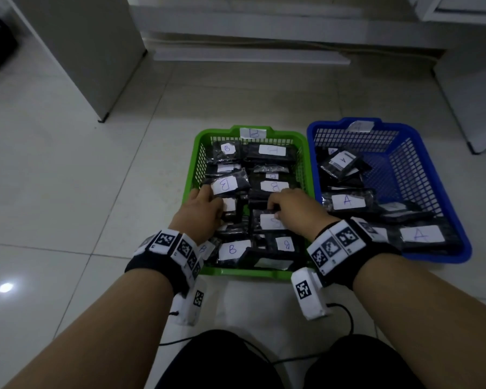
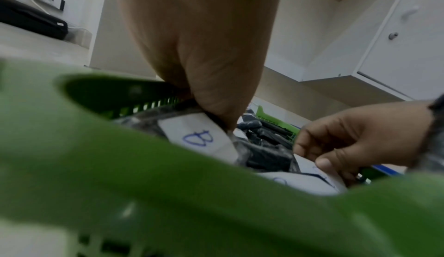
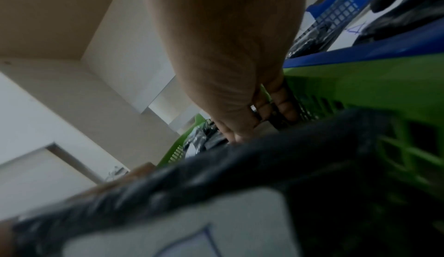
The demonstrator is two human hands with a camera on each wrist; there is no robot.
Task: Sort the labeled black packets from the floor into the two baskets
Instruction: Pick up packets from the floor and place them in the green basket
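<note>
A pale tiled floor [image 1: 82, 169] runs back to white cabinets [image 1: 474, 80] along the far wall, with a grey panel standing at the far left.

Going left to right: the left hand [image 1: 201, 210] reaches into the left side of the green basket [image 1: 192, 169], which carries a "B" tag on its far rim. Its fingers [image 1: 205, 192] lie on the heap beside a B-labelled packet [image 1: 227, 184]. The left wrist view shows the thumb bearing on the edge of a packet's white B label [image 2: 199, 137], but I cannot tell whether the hand grips it or only presses. The right hand [image 1: 289, 210] is in the middle of the same basket, its fingers curled down and pinching the top edge of a black packet [image 1: 270, 221] with a white label. To the right, touching the green one, the blue basket [image 1: 458, 220] holds A-labelled packets [image 1: 348, 202] piled toward its left and near sides. No packets show on the floor itself, so the sorting looks nearly or fully done.

The packets look like thin, crinkly plastic bags: light, soft and probably slick, likely to slide over one another. A pinch at an edge or corner seems the surest hold; the paper labels may peel if pulled.
</note>
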